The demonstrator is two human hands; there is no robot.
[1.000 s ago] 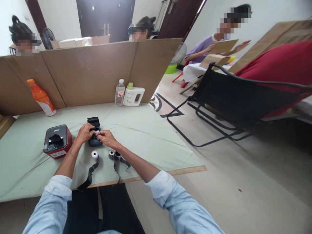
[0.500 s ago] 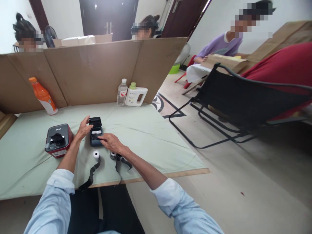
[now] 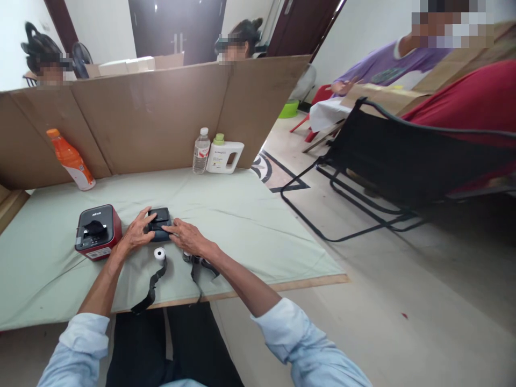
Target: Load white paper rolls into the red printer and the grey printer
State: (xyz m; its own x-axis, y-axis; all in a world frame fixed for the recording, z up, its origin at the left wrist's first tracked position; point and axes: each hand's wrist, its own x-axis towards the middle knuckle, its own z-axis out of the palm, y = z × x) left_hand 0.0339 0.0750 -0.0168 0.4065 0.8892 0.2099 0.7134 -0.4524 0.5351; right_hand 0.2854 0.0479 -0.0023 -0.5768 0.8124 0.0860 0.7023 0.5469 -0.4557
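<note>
On the pale green table cover (image 3: pixel 250 215) a small black portable printer (image 3: pixel 159 222) sits with its lid down, and both hands rest on it. The left hand (image 3: pixel 135 235) comes in from eight o'clock of the printer, fingers spread and curved over its left edge and top; it presses on the casing rather than closing around it. The right hand (image 3: pixel 186 237) lies at the printer's four o'clock, palm down, its fingers stretched flat so that the tips touch the right front corner; it grasps nothing either. Just at six o'clock of the printer stands a white paper roll (image 3: pixel 160 253), with a black strip (image 3: pixel 148 287) trailing from it toward the table's near edge. Under the right wrist lie more small rolls (image 3: pixel 192 260), partly hidden, with dark strips hanging from them. At nine o'clock of the printer, near the left hand, stands a red and black label printer (image 3: pixel 97 231). Far off at eleven o'clock an orange drink bottle (image 3: pixel 71 160) leans against the cardboard screen (image 3: pixel 161 113); at one o'clock a clear water bottle (image 3: pixel 200 151) and a white jug (image 3: pixel 224 155) stand side by side.
</note>
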